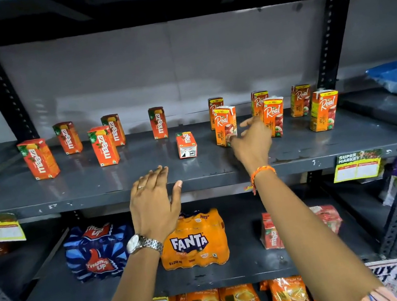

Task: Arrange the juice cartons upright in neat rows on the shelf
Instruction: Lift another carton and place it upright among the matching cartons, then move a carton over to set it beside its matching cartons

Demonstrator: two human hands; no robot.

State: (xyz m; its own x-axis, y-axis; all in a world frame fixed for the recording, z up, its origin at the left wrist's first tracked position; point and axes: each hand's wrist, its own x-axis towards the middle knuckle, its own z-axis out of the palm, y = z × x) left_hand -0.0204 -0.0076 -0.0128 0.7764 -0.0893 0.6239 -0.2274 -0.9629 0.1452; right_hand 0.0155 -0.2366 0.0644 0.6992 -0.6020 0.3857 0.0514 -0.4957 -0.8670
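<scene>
Dark metal shelf (pixel 92 185) carries small juice cartons in loose rows. Five red cartons (pixel 103 145) stand upright toward 10 o'clock, six orange cartons (pixel 324 110) stand toward 2 o'clock, and one red carton (pixel 186 144) lies on its side near the middle. At 6 o'clock from the fallen carton, the left hand (pixel 155 203) hovers at the shelf edge, fingers spread, holding nothing. The right hand (pixel 252 140) reaches in, open and empty, its thumb touching the nearest orange carton (pixel 225 125).
</scene>
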